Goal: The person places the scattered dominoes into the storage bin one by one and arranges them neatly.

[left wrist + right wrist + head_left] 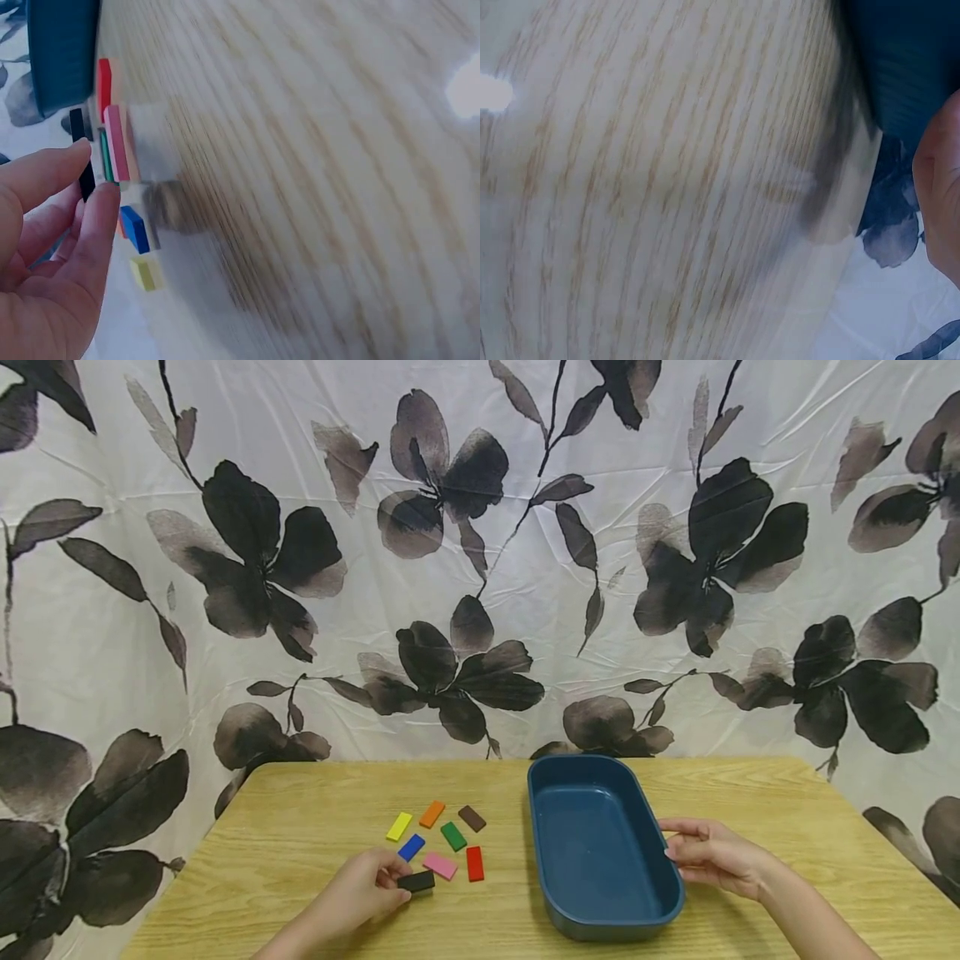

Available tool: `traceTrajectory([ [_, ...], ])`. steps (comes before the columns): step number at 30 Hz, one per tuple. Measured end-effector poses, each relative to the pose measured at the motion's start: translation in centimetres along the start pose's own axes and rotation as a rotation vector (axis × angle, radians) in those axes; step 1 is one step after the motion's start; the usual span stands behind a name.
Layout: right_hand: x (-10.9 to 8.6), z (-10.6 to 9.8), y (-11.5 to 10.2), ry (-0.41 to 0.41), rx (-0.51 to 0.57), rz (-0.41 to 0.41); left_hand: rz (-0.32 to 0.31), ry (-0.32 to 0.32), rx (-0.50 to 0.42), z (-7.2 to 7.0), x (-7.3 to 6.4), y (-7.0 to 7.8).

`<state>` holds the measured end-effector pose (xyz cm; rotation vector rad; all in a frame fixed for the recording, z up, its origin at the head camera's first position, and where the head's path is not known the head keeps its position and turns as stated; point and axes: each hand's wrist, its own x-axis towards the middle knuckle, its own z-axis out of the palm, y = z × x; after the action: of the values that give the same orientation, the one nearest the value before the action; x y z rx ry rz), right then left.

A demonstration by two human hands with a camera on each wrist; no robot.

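Note:
My left hand [367,885] pinches a small black block [416,882] between thumb and fingers; in the left wrist view the black block [82,154] stands on edge in the fingertips. Close around it on the table lie a pink block [440,866], a blue block [411,847], a red block [475,863] and a green block [453,836]. A little farther back are yellow [399,827], orange [432,814] and brown blocks [472,818]. My right hand [716,858] is at the right side of a deep blue basin [551,893], its extended fingertips against the outer wall.
The wooden table [300,810] carries everything, with the basin right of the blocks. A white cloth [570,693] with dark flowers hangs behind the table's back edge and along its sides.

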<state>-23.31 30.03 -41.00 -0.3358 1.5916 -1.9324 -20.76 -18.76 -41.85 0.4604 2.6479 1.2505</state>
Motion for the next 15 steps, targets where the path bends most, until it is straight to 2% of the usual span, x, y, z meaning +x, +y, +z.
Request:
traceTrajectory([
  [9,0.10,0.04,0.09,-0.023,0.013,-0.016,0.015,0.000,-0.120,-0.01,0.10,0.30],
  [15,0.12,0.01,0.10,-0.044,0.040,-0.026,-0.057,0.028,-0.210,-0.05,0.09,1.04],
])
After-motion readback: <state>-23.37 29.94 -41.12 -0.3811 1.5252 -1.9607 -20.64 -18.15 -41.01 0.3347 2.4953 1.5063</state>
